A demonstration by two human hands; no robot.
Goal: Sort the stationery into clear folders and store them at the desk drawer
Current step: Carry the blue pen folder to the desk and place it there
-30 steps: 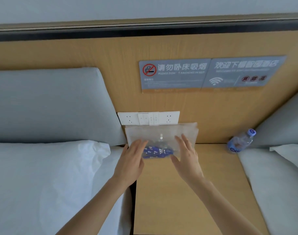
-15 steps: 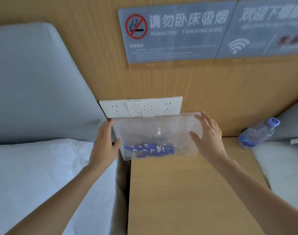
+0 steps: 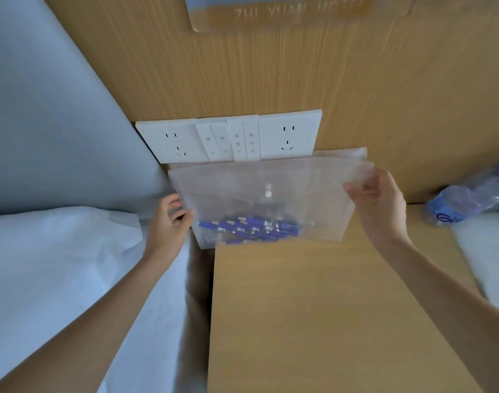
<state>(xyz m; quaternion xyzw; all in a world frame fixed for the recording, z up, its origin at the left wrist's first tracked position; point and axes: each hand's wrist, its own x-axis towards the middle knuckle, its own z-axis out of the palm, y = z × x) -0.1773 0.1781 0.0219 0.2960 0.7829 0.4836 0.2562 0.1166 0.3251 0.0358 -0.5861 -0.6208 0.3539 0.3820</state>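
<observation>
A clear snap-button folder leans against the wooden headboard at the back of the wooden bedside table. Several blue pens lie heaped along its bottom. My left hand grips the folder's left edge, fingers curled round it. My right hand pinches the folder's upper right corner. A second clear sheet or folder stands right behind the first, its top edge showing.
A white socket-and-switch panel sits on the headboard just above the folder. A plastic water bottle lies at the table's back right. A grey cushion and white pillow lie left, more white bedding right.
The camera has moved closer and tilted down. My hands went from hovering open in front of the folder to its two sides, and now both hold it.
</observation>
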